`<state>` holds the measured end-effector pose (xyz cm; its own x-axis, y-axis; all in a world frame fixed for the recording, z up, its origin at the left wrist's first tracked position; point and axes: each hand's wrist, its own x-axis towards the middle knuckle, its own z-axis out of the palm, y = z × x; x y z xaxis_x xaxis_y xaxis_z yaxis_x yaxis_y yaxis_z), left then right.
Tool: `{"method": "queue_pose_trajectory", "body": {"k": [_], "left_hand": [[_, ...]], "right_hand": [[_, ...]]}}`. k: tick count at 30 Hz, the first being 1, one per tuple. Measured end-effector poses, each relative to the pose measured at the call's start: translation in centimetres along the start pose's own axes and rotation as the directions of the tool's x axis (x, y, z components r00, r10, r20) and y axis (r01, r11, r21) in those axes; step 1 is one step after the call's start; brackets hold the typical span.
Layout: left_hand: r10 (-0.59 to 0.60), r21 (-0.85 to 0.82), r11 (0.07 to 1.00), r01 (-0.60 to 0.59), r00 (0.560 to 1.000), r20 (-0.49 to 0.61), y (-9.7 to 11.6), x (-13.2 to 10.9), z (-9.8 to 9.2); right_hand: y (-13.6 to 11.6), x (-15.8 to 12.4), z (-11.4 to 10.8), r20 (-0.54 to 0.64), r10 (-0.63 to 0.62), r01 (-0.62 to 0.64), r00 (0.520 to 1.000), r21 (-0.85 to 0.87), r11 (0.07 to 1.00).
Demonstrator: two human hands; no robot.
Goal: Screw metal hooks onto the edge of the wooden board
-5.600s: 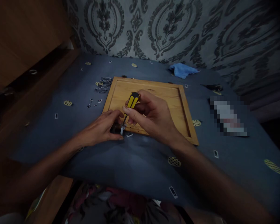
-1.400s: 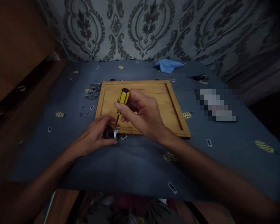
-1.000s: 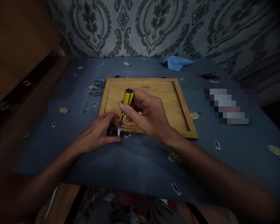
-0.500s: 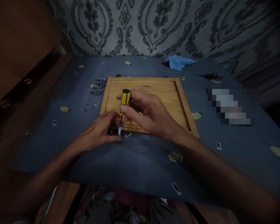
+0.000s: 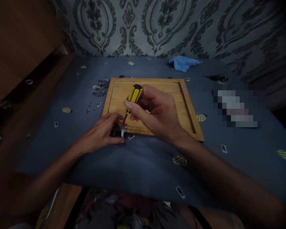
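Note:
My right hand [image 5: 157,111] is closed around a yellow-and-black screwdriver [image 5: 135,93]. The screwdriver leans, its handle up and right, and its shaft runs down to a small silvery metal fitting [image 5: 124,130]. That fitting sits at the near left corner of a wooden panel [image 5: 146,89] with a raised rim. My left hand [image 5: 102,132] rests at this corner, thumb and fingers bent around the fitting. Exactly how the fingertips grip it is partly hidden. Small dark holes run along the panel's near edge, right of the fitting.
Left of the panel lie several small screws [image 5: 89,108] and wire-like metal pieces [image 5: 100,87]. A blue cloth [image 5: 184,63] lies at the back, and a dark tool [image 5: 218,77] at the right. A blurred-out item [image 5: 235,108] is nearer. Wooden furniture [image 5: 21,41] stands at the left.
My right hand has lifted slightly and moved right; the screwdriver has gone from nearly upright to leaning right. My left hand stays at the panel's corner.

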<state>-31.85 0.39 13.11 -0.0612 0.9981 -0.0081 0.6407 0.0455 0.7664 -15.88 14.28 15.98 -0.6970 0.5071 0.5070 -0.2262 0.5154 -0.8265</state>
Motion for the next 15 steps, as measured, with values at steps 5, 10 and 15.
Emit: {"method": "queue_pose_trajectory", "body": {"k": [5,10,15], "left_hand": [[0.015,-0.005,1.000,-0.015,1.000,-0.002,-0.11,0.01,0.02],[0.021,-0.016,1.000,-0.021,1.000,0.013,0.01,0.05,-0.07],[0.020,-0.007,1.000,-0.020,1.000,0.016,-0.09,-0.07,-0.09]], "right_hand": [[0.25,0.00,-0.11,0.024,-0.025,0.026,0.999,-0.041,0.999],[0.46,-0.12,0.02,0.055,-0.006,0.008,0.998,-0.032,0.999],[0.42,-0.18,-0.10,0.069,0.018,-0.016,0.997,-0.026,1.000]]}}
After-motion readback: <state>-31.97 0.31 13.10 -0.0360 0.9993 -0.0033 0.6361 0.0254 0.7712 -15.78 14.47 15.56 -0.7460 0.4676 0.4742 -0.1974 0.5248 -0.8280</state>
